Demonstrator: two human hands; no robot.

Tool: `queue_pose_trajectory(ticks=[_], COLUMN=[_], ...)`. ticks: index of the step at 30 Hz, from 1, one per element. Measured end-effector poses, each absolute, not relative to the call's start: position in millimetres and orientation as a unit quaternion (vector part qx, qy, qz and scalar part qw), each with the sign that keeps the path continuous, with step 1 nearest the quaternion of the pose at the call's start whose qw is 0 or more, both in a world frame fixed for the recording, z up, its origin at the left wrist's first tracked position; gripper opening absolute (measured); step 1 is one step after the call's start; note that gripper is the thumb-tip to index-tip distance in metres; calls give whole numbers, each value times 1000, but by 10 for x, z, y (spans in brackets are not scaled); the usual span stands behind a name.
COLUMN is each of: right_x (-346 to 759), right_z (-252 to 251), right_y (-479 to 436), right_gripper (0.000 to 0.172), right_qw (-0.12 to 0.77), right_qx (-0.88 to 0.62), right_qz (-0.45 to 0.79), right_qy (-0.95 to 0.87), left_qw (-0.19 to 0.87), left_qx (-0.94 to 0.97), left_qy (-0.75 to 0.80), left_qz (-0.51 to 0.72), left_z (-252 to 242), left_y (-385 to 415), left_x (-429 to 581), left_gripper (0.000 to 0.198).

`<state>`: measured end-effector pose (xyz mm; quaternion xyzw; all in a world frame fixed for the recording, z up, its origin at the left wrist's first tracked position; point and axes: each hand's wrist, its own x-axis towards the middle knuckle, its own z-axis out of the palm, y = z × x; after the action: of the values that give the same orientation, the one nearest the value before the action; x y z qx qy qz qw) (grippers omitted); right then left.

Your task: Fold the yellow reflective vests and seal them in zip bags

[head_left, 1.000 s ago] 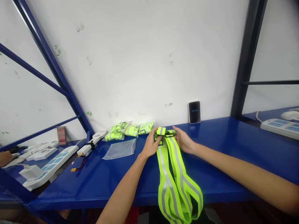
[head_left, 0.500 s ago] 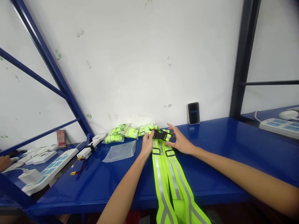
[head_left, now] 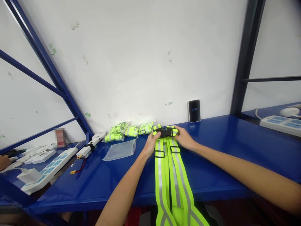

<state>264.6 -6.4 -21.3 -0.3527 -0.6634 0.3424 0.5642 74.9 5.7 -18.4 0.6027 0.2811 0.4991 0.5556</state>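
A neon-yellow reflective vest (head_left: 162, 175) made of straps with silver stripes hangs from my hands over the table's front edge. Its black buckle (head_left: 166, 132) lies across the top, between my two hands. My left hand (head_left: 150, 143) grips the waistband at the buckle's left end, thumb on top. On the other side, my right hand (head_left: 184, 137) is closed round the band just right of the buckle; some of its fingers are hidden behind the strap. Two black strap sliders (head_left: 160, 154) sit below the buckle.
Bagged yellow vests (head_left: 115, 132) lie along the wall, with a flat clear zip bag (head_left: 119, 150) before them. Left are a white handheld fan (head_left: 100, 136), a wired battery pack (head_left: 86, 151) and a power strip (head_left: 53, 168). A clock device (head_left: 194, 111) leans at the back of the blue table (head_left: 225, 157).
My right hand has gone from spread fingers beside the buckle to holding the band. The buckle and band have turned to face me more squarely.
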Motion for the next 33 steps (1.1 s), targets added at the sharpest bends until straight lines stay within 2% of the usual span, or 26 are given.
queue_pose_trajectory(ticks=[3, 6, 8, 14, 17, 21, 25, 30, 33], right_x=[2626, 2599, 2585, 2556, 2528, 2495, 2498, 2518, 2517], right_z=[-216, -220, -216, -174, -172, -181, -169, -116, -119], right_y=[-66, -73, -78, -127, -148, -156, -167, -206, -214], right_gripper=[38, 32, 30, 48, 53, 41, 23, 23, 22], right_qw=[580, 594, 602, 622, 604, 595, 573, 548, 534], right_qx=[-345, -356, -368, -396, -367, -307, -296, -295, -298], right_qz=[379, 435, 468, 501, 559, 608, 642, 675, 679], right_qy=[-633, -576, -532, -454, -433, -426, -414, -396, -407], left_qw=[555, 591, 614, 577, 595, 603, 580, 528, 434], left_qx=[654, 632, 597, 580, 563, 528, 583, 625, 668], left_qy=[239, 190, 191, 298, 281, 271, 288, 272, 303], left_qz=[455, 464, 480, 493, 500, 533, 490, 507, 524], left_z=[-158, -129, -127, -227, -252, -219, -217, -251, -256], left_y=[8, 3, 25, 103, 118, 122, 104, 147, 194], left_x=[738, 730, 728, 740, 756, 745, 705, 694, 687], left_gripper=[50, 46, 51, 71, 69, 60, 62, 53, 46])
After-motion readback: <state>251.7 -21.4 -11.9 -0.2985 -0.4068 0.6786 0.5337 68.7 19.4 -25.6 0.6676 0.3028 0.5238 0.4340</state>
